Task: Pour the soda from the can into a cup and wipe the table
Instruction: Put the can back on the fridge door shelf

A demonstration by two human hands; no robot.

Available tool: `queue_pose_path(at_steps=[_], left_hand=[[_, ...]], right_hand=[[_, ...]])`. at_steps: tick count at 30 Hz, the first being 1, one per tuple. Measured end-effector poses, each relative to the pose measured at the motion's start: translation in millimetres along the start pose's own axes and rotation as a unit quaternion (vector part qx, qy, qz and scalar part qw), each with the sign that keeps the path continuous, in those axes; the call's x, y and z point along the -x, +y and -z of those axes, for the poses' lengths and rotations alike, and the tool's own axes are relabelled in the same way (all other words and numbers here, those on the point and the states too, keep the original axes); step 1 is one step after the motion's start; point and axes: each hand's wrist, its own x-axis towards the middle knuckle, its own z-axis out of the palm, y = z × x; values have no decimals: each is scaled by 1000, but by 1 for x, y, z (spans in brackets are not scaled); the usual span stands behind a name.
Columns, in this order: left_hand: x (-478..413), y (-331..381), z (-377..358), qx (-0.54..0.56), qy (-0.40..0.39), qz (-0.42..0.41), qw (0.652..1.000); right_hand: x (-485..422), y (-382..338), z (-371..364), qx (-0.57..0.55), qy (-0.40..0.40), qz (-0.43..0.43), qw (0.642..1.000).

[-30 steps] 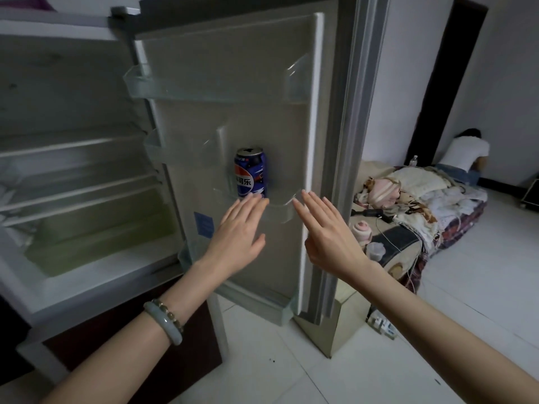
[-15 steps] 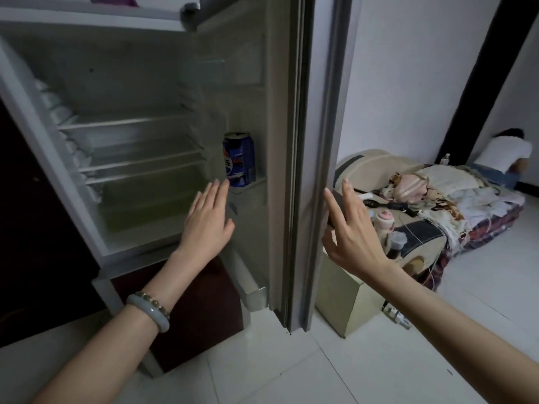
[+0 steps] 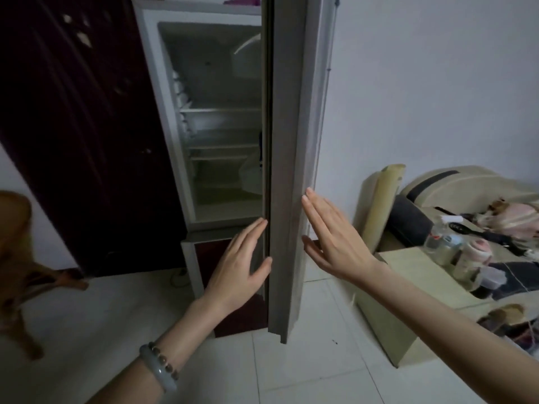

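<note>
L hand [image 3: 239, 266] & R hand [image 3: 332, 240] flat, fingers straight, flank edge-on fridge door [image 3: 287, 170], long axis vert.

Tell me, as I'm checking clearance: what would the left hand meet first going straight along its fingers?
Probably the inner edge of the tall grey fridge door; the left hand points up along it, though depth is unclear.

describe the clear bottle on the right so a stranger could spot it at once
Right of the open fridge and its edge-on door stands a low beige cabinet. At its far edge stands the bottle, the item nearest the fridge. Unlike the pink-and-white tub beside it, it is see-through.
</note>
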Motion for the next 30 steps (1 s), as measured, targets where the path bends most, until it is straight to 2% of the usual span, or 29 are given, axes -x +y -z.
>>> queue_pose_path(at_steps=[9,14,19,24,30], left_hand=[[0,-71,41,6,2,101,995],[-24,-124,69,40,41,150,987],[-56,-181,97,32,54,186,981],[-92,-235,120,128,83,217,964],[-133,-285,133,170,95,240,951]], right_hand=[[-100,-19,-76,2,-9,121,993],[-161,-20,-125,16,-5,173,985],[-220,-15,-170,31,9,176,984],[-268,-5,-212,56,16,188,980],[-312,1,-251,66,21,180,981]])
